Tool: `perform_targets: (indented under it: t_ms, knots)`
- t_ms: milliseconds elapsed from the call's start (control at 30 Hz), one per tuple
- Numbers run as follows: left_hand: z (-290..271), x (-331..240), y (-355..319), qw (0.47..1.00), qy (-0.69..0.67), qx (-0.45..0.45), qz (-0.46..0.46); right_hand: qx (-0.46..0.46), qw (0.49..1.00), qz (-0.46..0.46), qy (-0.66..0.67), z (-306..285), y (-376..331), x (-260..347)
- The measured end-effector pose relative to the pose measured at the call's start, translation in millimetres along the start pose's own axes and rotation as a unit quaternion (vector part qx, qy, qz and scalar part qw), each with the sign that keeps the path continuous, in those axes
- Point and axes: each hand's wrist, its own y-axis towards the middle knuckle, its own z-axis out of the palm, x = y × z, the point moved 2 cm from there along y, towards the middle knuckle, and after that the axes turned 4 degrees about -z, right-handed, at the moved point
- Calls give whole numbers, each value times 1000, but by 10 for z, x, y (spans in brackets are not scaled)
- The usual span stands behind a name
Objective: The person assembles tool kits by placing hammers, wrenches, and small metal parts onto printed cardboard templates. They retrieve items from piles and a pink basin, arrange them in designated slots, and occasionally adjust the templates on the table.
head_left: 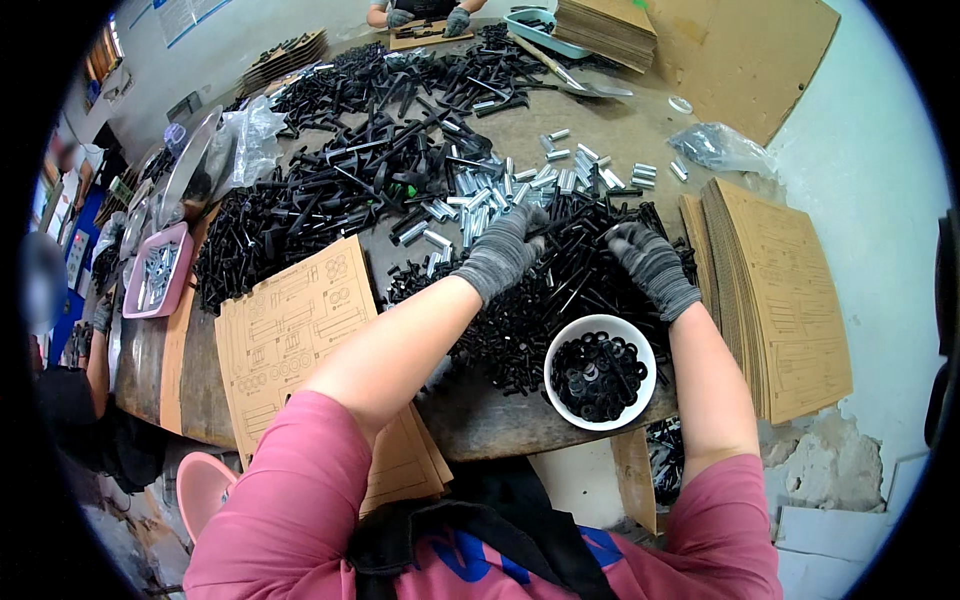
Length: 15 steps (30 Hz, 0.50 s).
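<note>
A heap of black bolts (572, 265) lies on the table in front of me. My left hand (503, 250), in a grey knit glove, reaches to the heap's left edge beside loose silver metal sleeves (480, 205). Its fingers are bent together, and what they hold is hidden. On the heap's right side, my gloved right hand (652, 265) curls its fingers down among the bolts. I cannot make out what it grips. Below it, near the table's front edge, stands a white bowl (552, 372) of black washers (598, 375).
Printed cardboard sheets (290, 330) lie on the left, and a cardboard stack (785, 300) leans at the right. Long black metal parts (350, 170) cover the table's far left. A pink basket (160, 275) holds silver pieces. Across the table, another person's gloved hands (455, 22) work.
</note>
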Motion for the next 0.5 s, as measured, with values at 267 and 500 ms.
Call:
perform_targets:
  t_ms: [267, 500]
  knots:
    - [180, -153, 29, 919, 345, 115, -150, -196, 821, 137, 518, -104, 60, -27]
    - [-249, -284, -99, 855, 502, 122, -34, -233, 894, 70, 375, -129, 5, 13]
